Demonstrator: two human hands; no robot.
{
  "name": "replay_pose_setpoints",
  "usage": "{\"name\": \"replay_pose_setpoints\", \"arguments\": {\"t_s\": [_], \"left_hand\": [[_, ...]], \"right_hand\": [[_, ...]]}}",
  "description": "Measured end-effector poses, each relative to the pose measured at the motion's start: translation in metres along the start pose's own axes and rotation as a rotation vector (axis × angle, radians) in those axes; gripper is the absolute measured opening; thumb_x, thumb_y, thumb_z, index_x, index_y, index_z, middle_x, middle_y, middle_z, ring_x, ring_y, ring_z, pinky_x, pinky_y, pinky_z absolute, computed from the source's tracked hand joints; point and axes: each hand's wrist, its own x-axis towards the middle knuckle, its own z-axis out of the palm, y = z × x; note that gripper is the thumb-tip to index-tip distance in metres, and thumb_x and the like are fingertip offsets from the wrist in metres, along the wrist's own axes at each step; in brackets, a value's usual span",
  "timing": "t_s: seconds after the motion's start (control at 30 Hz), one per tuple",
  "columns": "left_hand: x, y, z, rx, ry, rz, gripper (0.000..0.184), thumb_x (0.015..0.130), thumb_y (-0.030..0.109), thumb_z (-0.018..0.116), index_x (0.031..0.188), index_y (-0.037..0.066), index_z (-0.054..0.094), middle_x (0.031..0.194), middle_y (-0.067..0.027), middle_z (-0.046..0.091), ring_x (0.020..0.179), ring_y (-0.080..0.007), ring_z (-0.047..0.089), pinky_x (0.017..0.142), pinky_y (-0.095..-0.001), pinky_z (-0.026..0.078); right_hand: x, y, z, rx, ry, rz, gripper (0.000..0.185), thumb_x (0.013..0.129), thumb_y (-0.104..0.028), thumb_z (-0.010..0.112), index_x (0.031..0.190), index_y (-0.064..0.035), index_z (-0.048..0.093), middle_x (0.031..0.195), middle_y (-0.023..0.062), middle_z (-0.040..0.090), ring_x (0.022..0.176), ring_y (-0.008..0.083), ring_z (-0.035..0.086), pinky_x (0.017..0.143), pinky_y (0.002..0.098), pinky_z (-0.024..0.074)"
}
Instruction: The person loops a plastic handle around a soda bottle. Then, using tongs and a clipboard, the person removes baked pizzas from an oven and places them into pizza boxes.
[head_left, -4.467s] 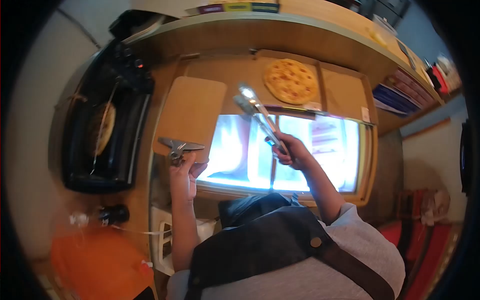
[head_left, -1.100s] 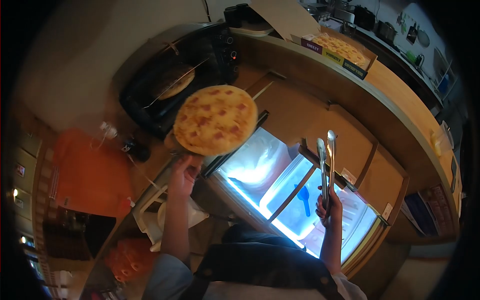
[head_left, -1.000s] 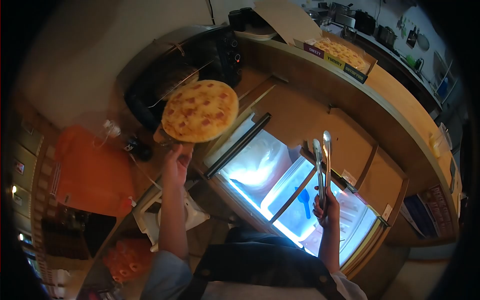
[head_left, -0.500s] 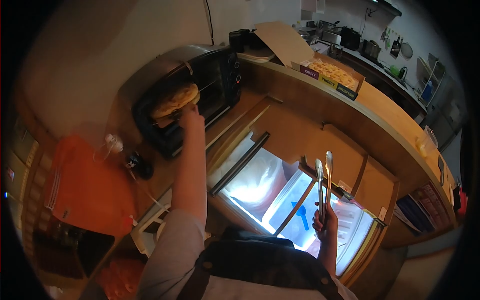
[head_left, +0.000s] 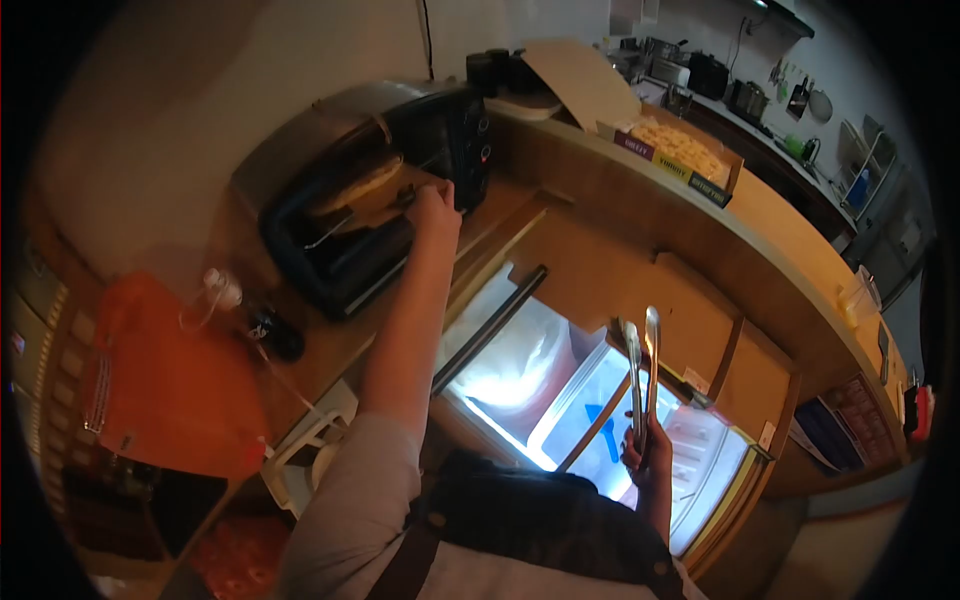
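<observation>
My left hand (head_left: 435, 208) is at the mouth of the toaster oven (head_left: 262, 165), fingers closed around something dark that I cannot make out. Just beyond it, a pizza (head_left: 366, 188) lies inside the oven, seen nearly edge-on. Part of a wire rack (head_left: 328, 232) shows in front of the pizza. In my right hand (head_left: 648, 455), metal tongs (head_left: 636, 370) are held upright, their two arms slightly apart at the tips. That hand is over the lit chest freezer (head_left: 690, 500), close to a blue scoop (head_left: 604, 430) lying inside.
An open pizza box (head_left: 665, 165) stands on the raised counter (head_left: 780, 215). Left of the oven are a dark bottle (head_left: 275, 335) and an orange cloth or bag (head_left: 175, 380). A dark bar (head_left: 492, 328) crosses the freezer opening. Pots and utensils line the far kitchen counter.
My left hand has moved right, away from the pizza's front. The pizza's top, broadly visible before, now appears almost edge-on. My right hand still holds the tongs in nearly the same place.
</observation>
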Motion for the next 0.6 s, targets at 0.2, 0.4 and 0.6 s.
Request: {"name": "replay_pose_setpoints", "arguments": {"t_s": [0.2,0.4,0.6], "left_hand": [[-0.055,0.003,-0.015,-0.082,-0.084,-0.094,0.021,0.077,-0.010,0.045,0.097,-0.002,0.046,0.095,-0.0136,0.050,0.086,-0.0261,0.054,0.077,-0.0406,0.054],[-0.199,0.055,-0.103,0.166,-0.353,-0.209,0.023,0.082,-0.002,0.051,0.104,-0.002,0.050,0.104,-0.0117,0.056,0.100,-0.0245,0.054,0.093,-0.0354,0.044],[-0.245,0.147,-0.166,0.430,-0.285,-0.098,0.027,0.083,0.000,0.050,0.110,0.001,0.049,0.105,-0.0134,0.057,0.097,-0.0291,0.057,0.082,-0.0332,0.049]], "right_hand": [[0.010,-0.003,0.027,-0.201,-0.056,0.095,0.042,0.089,-0.041,0.039,0.103,-0.0031,0.047,0.050,0.0041,0.044,0.030,0.0090,0.030,0.029,0.0216,0.0220],[0.084,-0.008,0.114,-0.511,-0.260,0.052,0.038,0.087,-0.041,0.043,0.094,-0.0045,0.048,0.046,0.0027,0.040,0.031,0.0093,0.032,0.030,0.0223,0.0235],[0.151,0.014,0.254,-0.752,-0.523,-0.006,0.038,0.087,-0.036,0.046,0.085,0.0010,0.049,0.049,0.0040,0.043,0.035,0.0106,0.036,0.033,0.0244,0.0264]]}}
